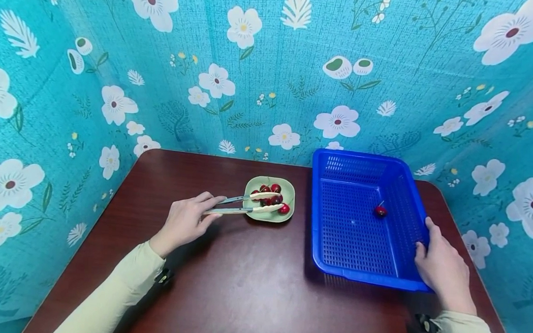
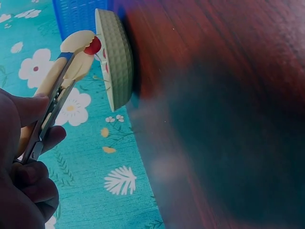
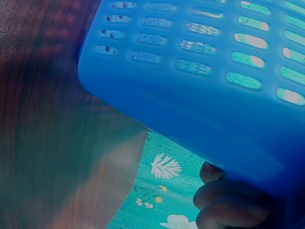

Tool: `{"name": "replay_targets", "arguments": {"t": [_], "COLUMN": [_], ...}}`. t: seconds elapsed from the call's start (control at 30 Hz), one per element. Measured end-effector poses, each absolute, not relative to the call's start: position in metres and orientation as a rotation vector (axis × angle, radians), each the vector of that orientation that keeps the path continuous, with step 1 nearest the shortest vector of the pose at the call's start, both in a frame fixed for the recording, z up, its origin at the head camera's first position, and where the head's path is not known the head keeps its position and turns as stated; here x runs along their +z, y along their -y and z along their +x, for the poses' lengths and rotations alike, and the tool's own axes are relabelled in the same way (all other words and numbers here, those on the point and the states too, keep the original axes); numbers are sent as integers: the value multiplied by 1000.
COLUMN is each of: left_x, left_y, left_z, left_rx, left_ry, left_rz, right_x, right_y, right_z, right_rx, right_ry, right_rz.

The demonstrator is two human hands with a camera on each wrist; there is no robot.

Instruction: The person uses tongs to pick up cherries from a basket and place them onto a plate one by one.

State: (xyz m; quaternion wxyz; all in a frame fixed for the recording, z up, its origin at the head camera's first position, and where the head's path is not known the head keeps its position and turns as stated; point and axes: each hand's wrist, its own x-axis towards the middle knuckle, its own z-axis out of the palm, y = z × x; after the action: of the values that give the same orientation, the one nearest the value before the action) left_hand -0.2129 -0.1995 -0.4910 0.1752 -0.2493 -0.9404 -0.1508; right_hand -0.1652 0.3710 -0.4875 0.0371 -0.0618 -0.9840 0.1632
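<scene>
My left hand [image 1: 189, 219] grips a pair of tongs [image 1: 233, 211] whose cream tips reach over a pale green dish [image 1: 253, 187]. Several dark red cherries [image 1: 276, 188] lie in that dish, between and around the spread tips. In the left wrist view a cherry [image 2: 93, 46] shows right at the tongs' tips; whether they squeeze it I cannot tell. At the right, my right hand [image 1: 445, 266] holds the rim of a blue plastic basket [image 1: 353, 276], thumb inside and fingers outside. One cherry with a stem [image 1: 380, 211] lies on the basket's slotted floor.
Everything stands on a dark brown wooden table [image 1: 250, 287]. A turquoise flowered cloth [image 1: 261, 100] hangs behind the table and along both sides. The basket stands to the right of the dish, with a narrow strip of table between them.
</scene>
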Motion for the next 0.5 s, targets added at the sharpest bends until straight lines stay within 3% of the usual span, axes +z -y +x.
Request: {"name": "replay_targets", "arguments": {"t": [0.5], "left_x": [-495], "left_y": [200], "left_z": [-212], "left_rx": [-321], "left_ry": [2673], "left_rz": [-756], "right_x": [-489], "right_y": [-371], "right_z": [-165], "right_rx": [505], "right_ry": [3021], "right_rz": [-196]}}
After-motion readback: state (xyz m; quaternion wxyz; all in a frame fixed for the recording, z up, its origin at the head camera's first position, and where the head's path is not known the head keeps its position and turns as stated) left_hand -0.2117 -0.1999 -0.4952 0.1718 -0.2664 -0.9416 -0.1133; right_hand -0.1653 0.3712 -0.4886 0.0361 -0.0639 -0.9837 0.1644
